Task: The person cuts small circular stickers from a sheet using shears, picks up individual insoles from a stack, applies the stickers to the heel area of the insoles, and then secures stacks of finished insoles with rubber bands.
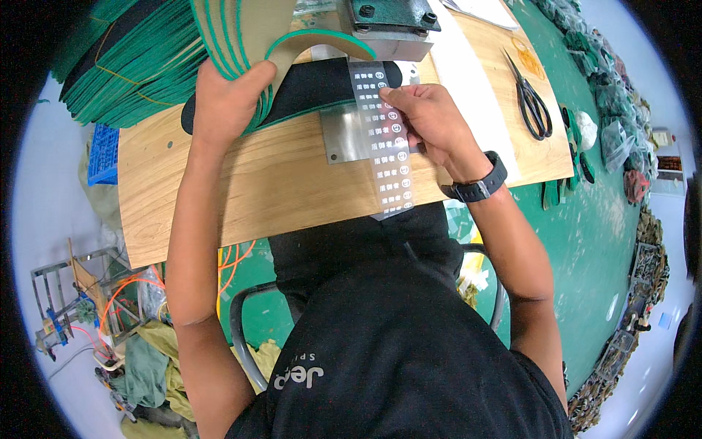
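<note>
My left hand (228, 102) is closed around several beige insoles (252, 29) with green edges, which fan upward and bend over to the right. Under them a black insole (311, 84) lies across the tabletop, its right end over a metal plate (342, 139). A clear film strip (389, 157) with white printed marks runs over that end and hangs past the table's front edge. With thumb and fingers pinched, my right hand (431, 121) grips the strip's right edge. Just beyond stands a metal press block (395, 36) with bolts.
A big stack of green-edged insoles (139, 69) fills the table's far left. Black-handled scissors (532, 106) and yellow bands (528, 58) lie on the wooden table (168, 212) at right, past a white sheet (475, 80). A blue crate (104, 155) sits beside its left edge.
</note>
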{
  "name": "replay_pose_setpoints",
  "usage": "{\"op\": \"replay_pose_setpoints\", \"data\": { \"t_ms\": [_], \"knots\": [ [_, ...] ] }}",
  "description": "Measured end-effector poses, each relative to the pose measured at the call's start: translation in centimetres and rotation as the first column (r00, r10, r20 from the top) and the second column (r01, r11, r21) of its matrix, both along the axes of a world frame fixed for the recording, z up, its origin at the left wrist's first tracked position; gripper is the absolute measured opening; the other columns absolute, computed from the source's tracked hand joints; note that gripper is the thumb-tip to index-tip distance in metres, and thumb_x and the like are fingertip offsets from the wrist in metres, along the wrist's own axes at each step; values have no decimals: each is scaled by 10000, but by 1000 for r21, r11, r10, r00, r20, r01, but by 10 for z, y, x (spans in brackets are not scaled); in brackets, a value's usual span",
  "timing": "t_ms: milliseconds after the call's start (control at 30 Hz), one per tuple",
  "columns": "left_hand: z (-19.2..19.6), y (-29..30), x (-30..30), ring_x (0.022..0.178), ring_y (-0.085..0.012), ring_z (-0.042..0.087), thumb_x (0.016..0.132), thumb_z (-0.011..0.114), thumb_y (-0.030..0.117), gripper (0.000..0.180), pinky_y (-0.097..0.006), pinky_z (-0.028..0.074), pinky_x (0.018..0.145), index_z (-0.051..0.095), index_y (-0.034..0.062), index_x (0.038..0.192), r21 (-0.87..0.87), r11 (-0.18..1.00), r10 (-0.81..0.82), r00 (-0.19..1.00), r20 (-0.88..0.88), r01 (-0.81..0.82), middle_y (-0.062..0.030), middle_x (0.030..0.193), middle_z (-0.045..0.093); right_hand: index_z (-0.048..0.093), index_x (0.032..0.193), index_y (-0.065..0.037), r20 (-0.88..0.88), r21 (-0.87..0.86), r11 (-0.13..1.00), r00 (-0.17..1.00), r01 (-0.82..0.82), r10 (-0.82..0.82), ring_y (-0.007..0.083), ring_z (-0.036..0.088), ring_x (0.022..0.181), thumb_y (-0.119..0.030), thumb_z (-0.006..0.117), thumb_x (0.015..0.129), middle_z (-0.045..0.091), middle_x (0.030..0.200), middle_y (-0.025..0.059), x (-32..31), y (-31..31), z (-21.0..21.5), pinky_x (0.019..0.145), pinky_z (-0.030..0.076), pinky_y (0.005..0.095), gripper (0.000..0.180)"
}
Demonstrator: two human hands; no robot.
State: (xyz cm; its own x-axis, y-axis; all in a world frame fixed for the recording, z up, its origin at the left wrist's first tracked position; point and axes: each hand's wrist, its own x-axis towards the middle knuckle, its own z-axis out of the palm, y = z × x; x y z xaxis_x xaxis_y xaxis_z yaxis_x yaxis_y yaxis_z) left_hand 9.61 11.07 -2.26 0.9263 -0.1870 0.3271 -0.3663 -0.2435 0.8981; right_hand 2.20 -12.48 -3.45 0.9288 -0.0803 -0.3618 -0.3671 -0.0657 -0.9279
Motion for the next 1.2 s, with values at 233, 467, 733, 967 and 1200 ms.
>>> {"op": "replay_pose_setpoints", "data": {
  "t_ms": [233, 467, 733, 967, 1200],
  "knots": [
    [-6, 1, 1, 694, -88, 543, 753, 603, 135, 195, -258, 456, 670, 653, 4, 888, 25, 1000, 8, 1000, -29, -7, -30, 775, 641, 624, 728, -31, 6, 28, 999, 1000, 16, -17, 40, 468, 395, -210, 588, 902, 597, 570, 19, -2, 0, -1, 347, 330, 155, 253],
    [-7, -8, -6, 725, -171, 589, 734, 649, 191, 322, -285, 468, 692, 635, 47, 1022, 150, 988, -37, 999, 21, 33, -66, 799, 645, 603, 703, -8, 31, 33, 999, 1000, 0, -1, 85, 480, 417, -213, 586, 890, 589, 571, 54, -2, 1, -2, 379, 370, 214, 277],
    [-8, -24, -8, 991, -362, 558, 622, 752, 249, 773, -423, 450, 865, 430, 106, 1310, 651, 758, -170, 954, 247, -33, -186, 1020, 605, 587, 703, -16, 34, 103, 995, 999, 12, -16, 79, 478, 417, -192, 561, 893, 563, 564, 31, -10, 0, -1, 391, 375, 196, 260],
    [0, -21, -14, 826, -361, 597, 664, 715, 200, 473, -411, 481, 748, 563, 46, 1084, 599, 801, -115, 977, 179, -16, -178, 904, 633, 602, 804, 18, 92, 241, 948, 967, 209, -237, 91, 540, 531, -133, 543, 889, 597, 657, 50, -32, -31, -9, 456, 421, 206, 183],
    [3, -8, -10, 627, -134, 542, 712, 643, 109, 200, -279, 454, 621, 622, -3, 876, 82, 996, 27, 999, -24, -25, -55, 721, 629, 613, 743, -25, 47, 97, 995, 999, 6, -10, 51, 475, 435, -197, 578, 909, 576, 599, 10, -12, -13, -3, 394, 384, 173, 243]
  ]
}}
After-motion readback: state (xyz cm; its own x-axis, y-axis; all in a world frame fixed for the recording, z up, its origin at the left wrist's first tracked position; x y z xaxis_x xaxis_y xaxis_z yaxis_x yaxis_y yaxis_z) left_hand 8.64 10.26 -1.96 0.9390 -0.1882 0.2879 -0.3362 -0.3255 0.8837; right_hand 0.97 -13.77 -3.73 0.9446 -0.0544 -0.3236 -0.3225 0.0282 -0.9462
